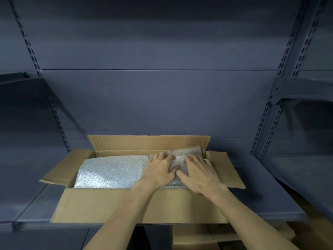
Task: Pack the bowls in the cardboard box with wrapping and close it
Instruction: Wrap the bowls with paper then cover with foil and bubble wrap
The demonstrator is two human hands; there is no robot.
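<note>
Head camera looks down on an open cardboard box (115,206) lying on a dark blue metal shelf (266,186), all four flaps folded outward. Bubble wrap (111,172) fills the box from its 9 o'clock end to its 3 o'clock end, covering whatever lies under it; no bowl shows. Both hands sit toward the 3 o'clock end. Left hand (159,171) lies flat on the wrap, fingers spread and gripping nothing. Right hand (199,173), just beside it with thumbs nearly touching, presses down likewise with straight fingers. More cardboard boxes (194,235) stand below the shelf at 6 o'clock.
</note>
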